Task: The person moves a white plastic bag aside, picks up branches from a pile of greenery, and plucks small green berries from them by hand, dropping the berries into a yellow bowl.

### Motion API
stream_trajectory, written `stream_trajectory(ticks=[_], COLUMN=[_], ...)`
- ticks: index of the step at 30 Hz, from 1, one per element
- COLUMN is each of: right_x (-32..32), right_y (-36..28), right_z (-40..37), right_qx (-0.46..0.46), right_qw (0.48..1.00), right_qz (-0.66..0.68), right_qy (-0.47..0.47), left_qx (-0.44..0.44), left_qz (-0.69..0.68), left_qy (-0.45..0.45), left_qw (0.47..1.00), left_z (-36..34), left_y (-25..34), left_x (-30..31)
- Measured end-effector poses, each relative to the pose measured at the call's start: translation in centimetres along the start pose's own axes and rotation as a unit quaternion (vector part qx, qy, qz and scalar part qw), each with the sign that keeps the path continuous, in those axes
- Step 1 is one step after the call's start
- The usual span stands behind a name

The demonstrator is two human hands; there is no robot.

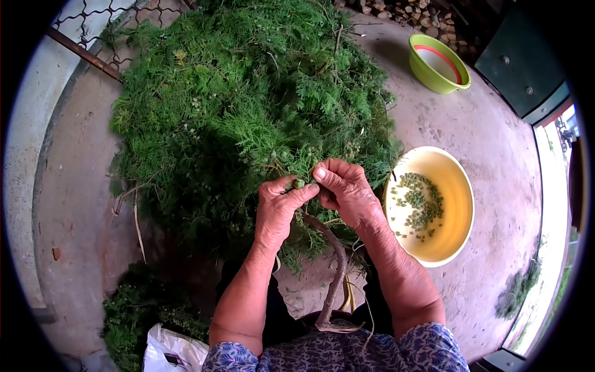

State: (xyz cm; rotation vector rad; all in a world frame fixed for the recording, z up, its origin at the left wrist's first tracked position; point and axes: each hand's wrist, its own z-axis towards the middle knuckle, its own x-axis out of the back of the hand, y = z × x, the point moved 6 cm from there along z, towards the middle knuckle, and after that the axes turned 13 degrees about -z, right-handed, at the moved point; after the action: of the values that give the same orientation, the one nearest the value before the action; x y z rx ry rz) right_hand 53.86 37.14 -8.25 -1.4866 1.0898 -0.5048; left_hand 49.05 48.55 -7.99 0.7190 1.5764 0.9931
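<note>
Pinching at least 1 small green cone (299, 184) between thumb and bent forefinger, the left hand (280, 208) sits at the middle of the frame, its grip narrow. Just beside it, the right hand (352, 192) has thumb and forefinger brought close together at a leafy sprig (282, 162); whether anything lies between those tips I cannot tell.

For good work here, I'd judge, let the left hand steady the sprig near the cone's base while the right thumb and forefinger nip close to the stalk, with a short twist rather than a long pull, so less leaf tears away. Keeping the left pinch light should avoid crushing the cone, and a loose one could slip down among the leaves.

Below the hands, a bare brown branch (338, 263) curves toward the bottom of the frame. A large heap of greenery (204, 118) fills the upper left and centre. Right of centre stands a yellow basin (463, 208), near the right forearm, with many loose green cones (424, 201) scattered on its bottom. Farther out, a green basin (418, 68) tilts at the upper right below stacked firewood (434, 18), and a white bag (176, 350) lies at the lower left.
</note>
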Motion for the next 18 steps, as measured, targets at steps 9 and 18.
stream_trajectory(ticks=[9, 18], right_x=[-0.2, 0.0], right_y=[0.0, 2.4], right_z=[0.0, 0.3], right_qx=[0.072, -0.032], right_qw=[0.996, 0.957], right_qz=[-0.044, 0.289], right_qy=[0.031, -0.021], left_qx=[0.028, 0.036], left_qz=[-0.023, -0.04], left_qy=[0.029, 0.015], left_qw=[0.999, 0.998], left_z=[-0.1, 0.4], left_y=[0.1, -0.2], left_x=[0.1, -0.1])
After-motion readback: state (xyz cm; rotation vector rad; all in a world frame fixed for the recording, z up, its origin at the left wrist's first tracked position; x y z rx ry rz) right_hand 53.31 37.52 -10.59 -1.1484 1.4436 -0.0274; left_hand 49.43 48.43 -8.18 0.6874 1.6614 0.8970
